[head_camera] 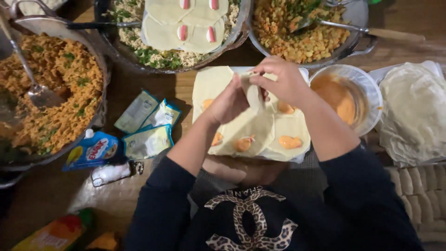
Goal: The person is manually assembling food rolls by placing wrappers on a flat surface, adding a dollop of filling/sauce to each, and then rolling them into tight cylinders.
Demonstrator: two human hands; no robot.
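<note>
- Pale, thin dough is what you have in both hands: a wrapper sheet [254,93] pinched between them, lifted just above the stack of wrappers [241,125] laid out in front of you.
- Your left hand [228,103] is closed on the sheet's lower edge from the left, fingers curled in.
- Your right hand [283,80] grips the sheet's top from the right, fingertips nipped together on it; the two hands are close, almost touching.
- The wrappers below carry orange dabs of sauce [290,142], several across the spread.
- Just right of your right wrist stands a clear bowl of orange sauce [346,95].
- Further right lies a pile of round flatbreads [413,111].
- Across the top sit three metal pans: orange noodles [51,88] with a spoon on the left, a pale filling topped with wrappers in the pan in the middle [181,37], and a yellow diced mix [297,32] on the right.
- Left of the stack, small sauce sachets [146,123] lie on the wooden table [121,83], well apart from your hands.
</note>
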